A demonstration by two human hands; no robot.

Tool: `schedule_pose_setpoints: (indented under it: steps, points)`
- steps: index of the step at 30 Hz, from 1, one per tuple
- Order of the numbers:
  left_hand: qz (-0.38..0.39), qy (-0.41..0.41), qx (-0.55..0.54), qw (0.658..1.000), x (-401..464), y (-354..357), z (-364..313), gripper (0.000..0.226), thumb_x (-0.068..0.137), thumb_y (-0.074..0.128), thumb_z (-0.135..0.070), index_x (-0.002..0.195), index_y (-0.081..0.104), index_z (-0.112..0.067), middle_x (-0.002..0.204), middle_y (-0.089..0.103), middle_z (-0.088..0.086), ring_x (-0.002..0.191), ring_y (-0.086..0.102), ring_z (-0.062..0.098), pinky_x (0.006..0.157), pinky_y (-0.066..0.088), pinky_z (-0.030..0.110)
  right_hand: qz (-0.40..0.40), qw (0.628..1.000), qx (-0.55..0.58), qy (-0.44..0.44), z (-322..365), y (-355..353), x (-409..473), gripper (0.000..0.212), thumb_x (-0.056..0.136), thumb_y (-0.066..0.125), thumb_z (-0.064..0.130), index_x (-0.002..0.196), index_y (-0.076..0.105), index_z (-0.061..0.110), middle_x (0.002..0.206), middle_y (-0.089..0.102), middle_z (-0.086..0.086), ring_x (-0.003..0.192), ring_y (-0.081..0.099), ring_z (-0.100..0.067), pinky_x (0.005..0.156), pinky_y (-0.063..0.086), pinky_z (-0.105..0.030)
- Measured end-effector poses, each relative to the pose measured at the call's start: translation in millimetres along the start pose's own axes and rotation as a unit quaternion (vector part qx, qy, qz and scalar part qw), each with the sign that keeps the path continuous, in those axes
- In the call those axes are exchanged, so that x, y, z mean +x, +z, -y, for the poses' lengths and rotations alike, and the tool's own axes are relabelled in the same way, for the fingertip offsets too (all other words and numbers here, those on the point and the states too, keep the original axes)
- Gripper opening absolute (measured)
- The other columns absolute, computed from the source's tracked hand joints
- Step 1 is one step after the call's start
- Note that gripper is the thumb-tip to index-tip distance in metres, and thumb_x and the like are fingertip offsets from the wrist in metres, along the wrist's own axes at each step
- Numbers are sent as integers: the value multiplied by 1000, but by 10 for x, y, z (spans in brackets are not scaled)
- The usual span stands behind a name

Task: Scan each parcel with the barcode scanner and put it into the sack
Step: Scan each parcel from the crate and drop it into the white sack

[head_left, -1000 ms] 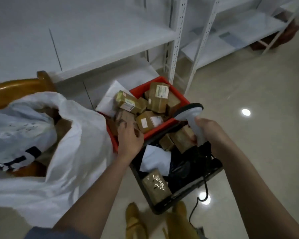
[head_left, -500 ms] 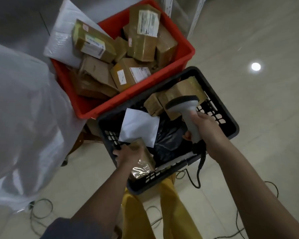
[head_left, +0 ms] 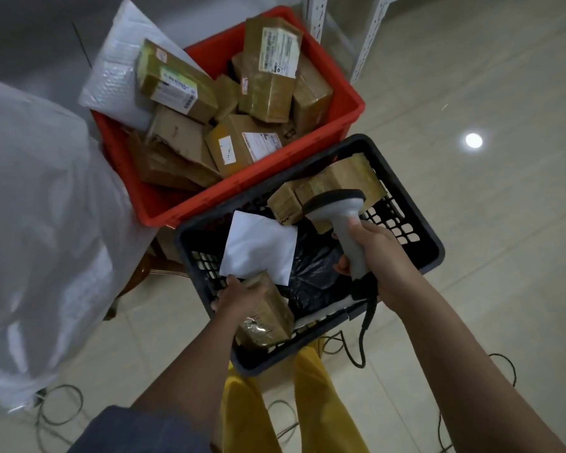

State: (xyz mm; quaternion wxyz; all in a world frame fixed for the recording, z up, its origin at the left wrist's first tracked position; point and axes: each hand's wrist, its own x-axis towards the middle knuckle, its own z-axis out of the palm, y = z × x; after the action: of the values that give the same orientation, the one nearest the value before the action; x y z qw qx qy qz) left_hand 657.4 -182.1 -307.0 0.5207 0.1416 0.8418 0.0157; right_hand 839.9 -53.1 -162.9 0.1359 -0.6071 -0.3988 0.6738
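My left hand (head_left: 239,297) grips a small brown taped parcel (head_left: 268,313) at the near corner of the black basket (head_left: 415,230). My right hand (head_left: 378,253) holds the grey barcode scanner (head_left: 340,214) by its handle over the basket, head pointing away from me. The basket also holds a white envelope (head_left: 258,248), a black plastic bag (head_left: 314,273) and brown taped parcels (head_left: 327,188) at its far side. The white sack (head_left: 43,207) bulges at the left.
A red crate (head_left: 340,93) behind the basket is piled with several brown parcels and a white bubble mailer (head_left: 118,70). White shelf uprights (head_left: 314,18) stand at the back. Cables (head_left: 59,410) trail on the tiled floor. My yellow trouser legs (head_left: 317,397) show below the basket.
My left hand left the red crate, dropped into the black basket and took hold of the small brown parcel. My head tilted down. The scanner hand stayed over the basket.
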Motion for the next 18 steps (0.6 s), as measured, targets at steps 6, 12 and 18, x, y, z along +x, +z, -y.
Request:
schedule_pose_setpoints:
  steps: [6, 12, 18]
  points:
    - [11, 14, 18, 1000, -2, -15, 53, 96, 82, 64, -58, 153, 16, -15, 146, 35, 19, 123, 49, 38, 101, 47, 47, 22, 1000, -8, 1, -85, 112, -17, 28, 103, 49, 38, 105, 65, 16, 86, 66, -11, 55, 59, -16, 80, 55, -49]
    - [57, -30, -107, 992, -149, -178, 60, 126, 67, 80, -52, 154, -1, -9, 154, 27, 23, 139, 35, 40, 107, 42, 49, 18, 1000, 0, 9, 39, 50, -200, 28, 103, 48, 39, 107, 62, 16, 113, 64, -27, 60, 59, -19, 84, 56, -52]
    - [57, 23, -286, 956, -620, -559, -82, 129, 45, 80, -53, 152, 13, -29, 138, 49, 4, 112, 57, 23, 72, 47, 30, -18, 997, 73, -13, 396, -31, -403, 21, 101, 54, 37, 105, 64, 19, 102, 65, -14, 52, 56, -13, 70, 53, -39]
